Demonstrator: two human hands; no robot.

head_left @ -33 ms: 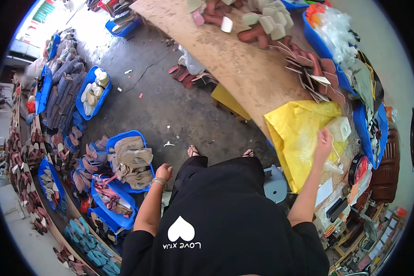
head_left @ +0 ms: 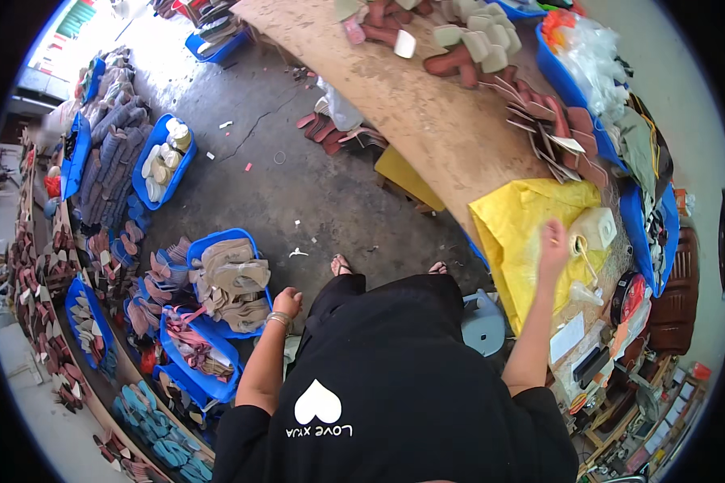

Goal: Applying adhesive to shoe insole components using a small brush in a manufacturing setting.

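My right hand [head_left: 554, 245] is closed above a yellow plastic sheet [head_left: 511, 229] that drapes over the table edge. Whatever it may hold is hidden by the fingers. Just right of it, a white plastic jug [head_left: 598, 228] shows a yellowish round opening [head_left: 577, 245], with a thin stick [head_left: 590, 264] by it. A small clear plastic piece [head_left: 586, 293] lies below. My left hand [head_left: 287, 302], a bracelet at its wrist, hangs with curled fingers beside a blue bin [head_left: 259, 241] of beige shoe parts [head_left: 232, 274]; I cannot see anything in it.
The long wooden table [head_left: 379, 88] bears brown shoe uppers [head_left: 552, 121] and pale soles [head_left: 479, 40]. Blue bins [head_left: 557, 76] line its far side. A grey-blue stool [head_left: 483, 326] stands by my right side. Piled shoe parts [head_left: 117, 161] and another blue bin [head_left: 163, 161] sit at the left.
My right hand has moved left, away from the white jug, and the jug's opening now shows. My left hand is nearly still. The whole view has shifted slightly.
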